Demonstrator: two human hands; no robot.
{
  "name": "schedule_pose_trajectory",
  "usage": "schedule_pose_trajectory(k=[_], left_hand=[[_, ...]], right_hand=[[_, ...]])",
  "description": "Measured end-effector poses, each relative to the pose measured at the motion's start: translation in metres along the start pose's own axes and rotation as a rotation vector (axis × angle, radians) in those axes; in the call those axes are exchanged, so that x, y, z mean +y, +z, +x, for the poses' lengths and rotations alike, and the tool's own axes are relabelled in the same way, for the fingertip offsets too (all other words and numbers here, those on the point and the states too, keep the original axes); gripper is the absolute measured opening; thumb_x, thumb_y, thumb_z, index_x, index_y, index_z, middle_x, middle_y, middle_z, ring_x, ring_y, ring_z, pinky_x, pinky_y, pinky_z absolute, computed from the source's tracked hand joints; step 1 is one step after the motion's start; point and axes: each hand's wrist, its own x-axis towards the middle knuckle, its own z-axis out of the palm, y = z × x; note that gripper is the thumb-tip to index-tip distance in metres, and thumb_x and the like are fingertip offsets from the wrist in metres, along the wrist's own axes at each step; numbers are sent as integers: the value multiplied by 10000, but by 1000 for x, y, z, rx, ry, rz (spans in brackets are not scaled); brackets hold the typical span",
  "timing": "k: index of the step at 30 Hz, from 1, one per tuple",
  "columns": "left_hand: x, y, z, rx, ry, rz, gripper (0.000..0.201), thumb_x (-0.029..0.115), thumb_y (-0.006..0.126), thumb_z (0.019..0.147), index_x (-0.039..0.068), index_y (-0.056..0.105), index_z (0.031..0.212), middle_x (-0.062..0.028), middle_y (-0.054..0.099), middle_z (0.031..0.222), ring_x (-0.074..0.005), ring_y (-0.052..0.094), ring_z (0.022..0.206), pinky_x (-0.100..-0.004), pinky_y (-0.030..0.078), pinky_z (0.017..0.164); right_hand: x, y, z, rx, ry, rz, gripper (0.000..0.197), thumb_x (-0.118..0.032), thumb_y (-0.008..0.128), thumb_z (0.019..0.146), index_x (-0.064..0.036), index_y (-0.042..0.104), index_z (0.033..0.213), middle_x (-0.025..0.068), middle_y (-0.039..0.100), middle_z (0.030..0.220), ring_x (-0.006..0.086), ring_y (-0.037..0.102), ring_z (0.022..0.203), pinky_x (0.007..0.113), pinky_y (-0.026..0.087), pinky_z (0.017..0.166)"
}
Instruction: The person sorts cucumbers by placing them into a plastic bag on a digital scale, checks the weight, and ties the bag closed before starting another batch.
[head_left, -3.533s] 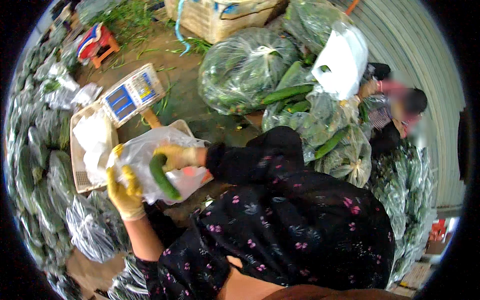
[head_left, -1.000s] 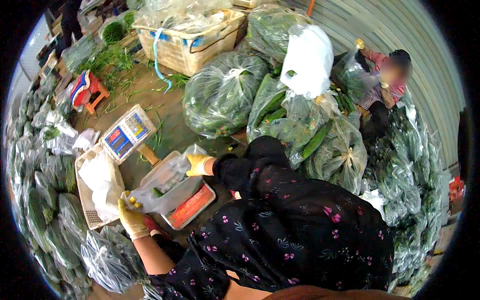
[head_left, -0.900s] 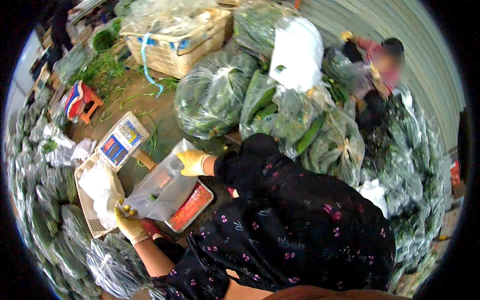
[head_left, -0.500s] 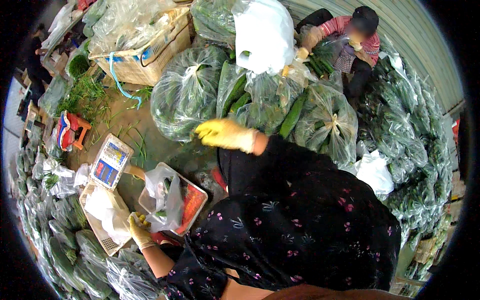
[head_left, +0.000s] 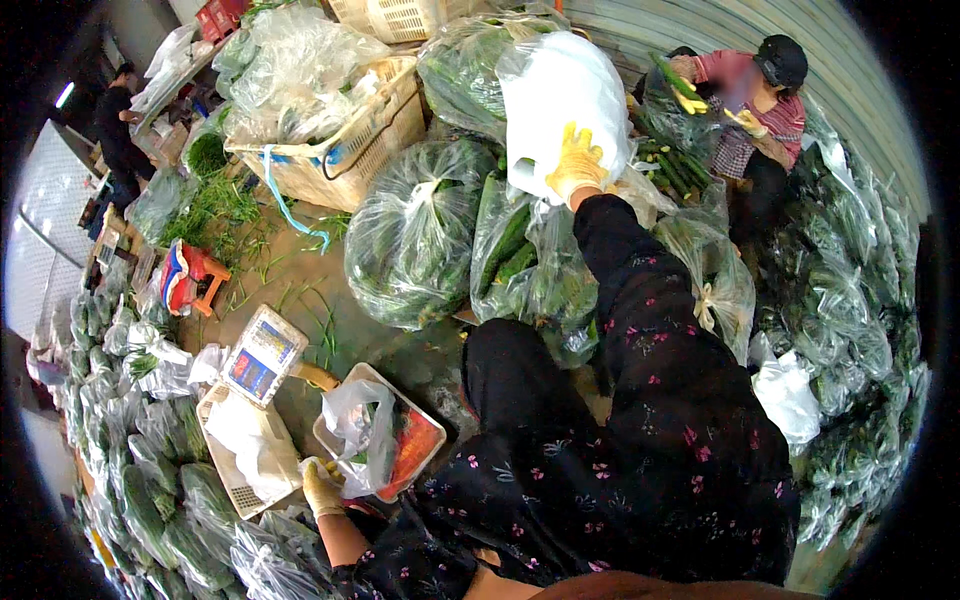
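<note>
My right arm stretches away from me, and my yellow-gloved right hand (head_left: pixel 578 163) lies with fingers spread on a bundle of white plastic bags (head_left: pixel 560 95). That bundle rests on clear sacks of cucumbers (head_left: pixel 515 245). At the lower left, my gloved left hand (head_left: pixel 322 487) has its fingers curled at the edge of a thin translucent plastic bag (head_left: pixel 365 425). This bag sits in a tray on a scale (head_left: pixel 430 462), with something green partly visible inside it. The left fingertips are partly hidden by the bag.
A white crate (head_left: pixel 240 490) with white bags stands left of the tray, near a price display (head_left: pixel 263 355). Further off are a large plastic basket (head_left: pixel 370 165), a small stool (head_left: pixel 208 285) and a co-worker (head_left: pixel 755 110) holding a cucumber. Bagged vegetables (head_left: pixel 840 330) pile up at right.
My right hand has reached forward and to the right onto the white bag bundle. My left hand stays by the tray's bag. The view has shifted, and the co-worker now holds up a cucumber.
</note>
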Motion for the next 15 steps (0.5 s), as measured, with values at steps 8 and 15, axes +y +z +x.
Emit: schedule_pose_trajectory(k=[8, 15], left_hand=[[-7, 4, 22, 23, -39, 37, 306, 401, 450, 874, 109, 500, 952, -96, 544, 738, -237, 483, 574, -332, 408, 527], [-10, -8, 47, -167, 189, 640, 205, 283, 420, 923, 85, 468, 898, -77, 530, 755, -205, 488, 616, -302, 412, 513]], right_hand=[[88, 3, 111, 201, -151, 346, 393, -142, 490, 803, -109, 504, 1194, 194, 590, 1011, 334, 579, 935, 393, 453, 822], [161, -178, 135, 557, -401, -669, 354, -327, 653, 736, -56, 632, 962, 164, 645, 867, 327, 610, 816, 384, 475, 727]])
